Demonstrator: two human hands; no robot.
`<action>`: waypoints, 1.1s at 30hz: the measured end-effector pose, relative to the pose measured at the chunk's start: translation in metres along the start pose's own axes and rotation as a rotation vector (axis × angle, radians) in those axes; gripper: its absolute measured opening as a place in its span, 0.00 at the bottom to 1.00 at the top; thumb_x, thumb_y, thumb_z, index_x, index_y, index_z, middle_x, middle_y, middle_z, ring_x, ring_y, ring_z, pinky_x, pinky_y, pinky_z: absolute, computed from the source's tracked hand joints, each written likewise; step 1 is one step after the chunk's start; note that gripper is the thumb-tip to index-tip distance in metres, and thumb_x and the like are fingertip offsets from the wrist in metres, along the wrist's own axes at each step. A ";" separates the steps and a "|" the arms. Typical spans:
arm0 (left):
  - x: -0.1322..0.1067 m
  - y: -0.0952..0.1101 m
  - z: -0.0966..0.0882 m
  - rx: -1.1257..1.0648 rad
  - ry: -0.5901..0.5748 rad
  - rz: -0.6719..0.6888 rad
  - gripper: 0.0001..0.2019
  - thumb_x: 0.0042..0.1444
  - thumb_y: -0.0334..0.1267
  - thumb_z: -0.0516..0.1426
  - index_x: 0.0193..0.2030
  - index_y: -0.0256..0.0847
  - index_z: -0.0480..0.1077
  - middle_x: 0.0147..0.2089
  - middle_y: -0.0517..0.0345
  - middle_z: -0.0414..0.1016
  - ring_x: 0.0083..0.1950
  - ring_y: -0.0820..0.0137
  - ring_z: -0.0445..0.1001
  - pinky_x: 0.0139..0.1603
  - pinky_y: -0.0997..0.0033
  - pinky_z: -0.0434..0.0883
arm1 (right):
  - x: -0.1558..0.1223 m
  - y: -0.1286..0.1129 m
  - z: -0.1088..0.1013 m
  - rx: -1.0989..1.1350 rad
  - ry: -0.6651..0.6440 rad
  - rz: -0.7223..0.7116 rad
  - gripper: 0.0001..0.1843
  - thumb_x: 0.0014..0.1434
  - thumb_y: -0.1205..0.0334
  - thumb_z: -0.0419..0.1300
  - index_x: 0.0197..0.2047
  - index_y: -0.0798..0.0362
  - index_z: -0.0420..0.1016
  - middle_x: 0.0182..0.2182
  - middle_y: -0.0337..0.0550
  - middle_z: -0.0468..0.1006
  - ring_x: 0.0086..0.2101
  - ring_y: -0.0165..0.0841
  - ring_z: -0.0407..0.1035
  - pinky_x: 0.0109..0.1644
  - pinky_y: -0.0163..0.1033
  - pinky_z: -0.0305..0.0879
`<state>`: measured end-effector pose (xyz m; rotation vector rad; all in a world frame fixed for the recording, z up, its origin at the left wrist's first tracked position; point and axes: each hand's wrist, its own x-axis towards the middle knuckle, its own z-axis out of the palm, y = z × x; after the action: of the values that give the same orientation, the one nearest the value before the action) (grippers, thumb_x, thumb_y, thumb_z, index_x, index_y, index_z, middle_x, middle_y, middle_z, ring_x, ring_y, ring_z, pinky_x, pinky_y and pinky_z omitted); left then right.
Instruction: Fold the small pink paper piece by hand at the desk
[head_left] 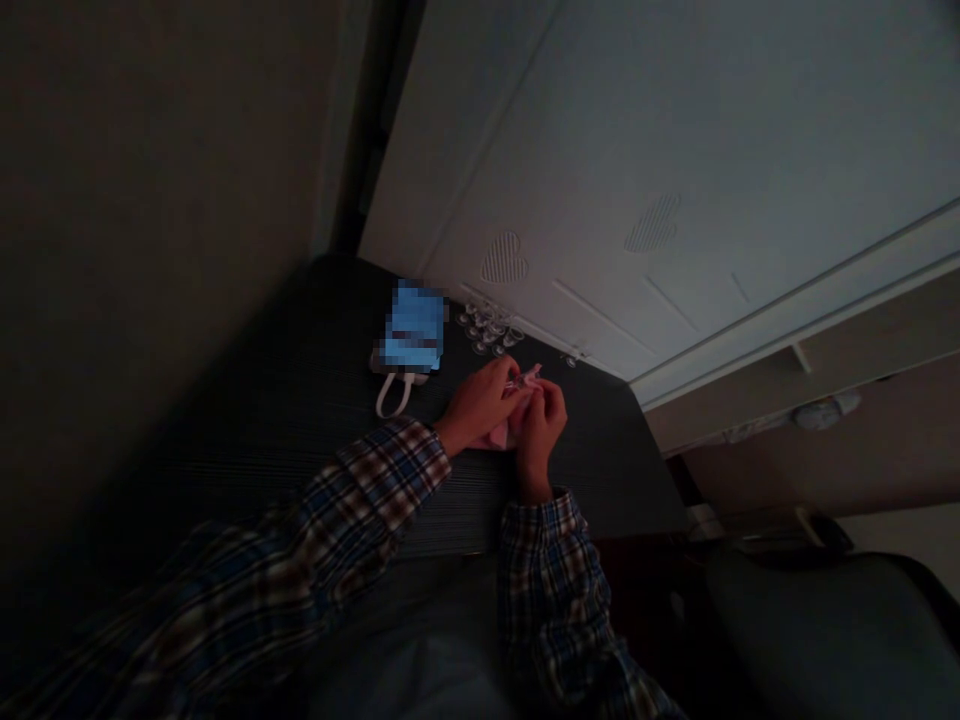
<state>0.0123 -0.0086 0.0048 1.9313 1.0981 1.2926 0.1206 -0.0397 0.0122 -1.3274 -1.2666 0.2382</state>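
Lying at left on the dark table (pixel 300 430): blue object (pixel 413 326) with white loop (pixel 393 394). Just right of it, near the white cabinet front (pixel 637 180): cluster of clear round pieces (pixel 487 328). Centre: left hand (pixel 480 405), fingers curled, pinching the pink item (pixel 499 436) from the left. Pink item held between both hands, low over the table. Right hand (pixel 541 425) touching the left, fingertips pressed together on the same pink item. Plaid sleeves (pixel 390 470) on both arms. Shape of the pink item not discernible in the dim light
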 end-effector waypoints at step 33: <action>0.006 0.006 -0.006 -0.374 0.037 -0.040 0.11 0.55 0.43 0.57 0.42 0.40 0.67 0.33 0.61 0.69 0.34 0.73 0.69 0.36 0.74 0.67 | -0.001 0.002 -0.003 -0.034 -0.006 -0.009 0.12 0.60 0.58 0.50 0.37 0.56 0.71 0.34 0.41 0.74 0.36 0.30 0.67 0.43 0.36 0.62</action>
<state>0.0097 -0.0068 0.0148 1.6060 0.8362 1.4025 0.1230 -0.0415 0.0108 -1.3508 -1.2870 0.2153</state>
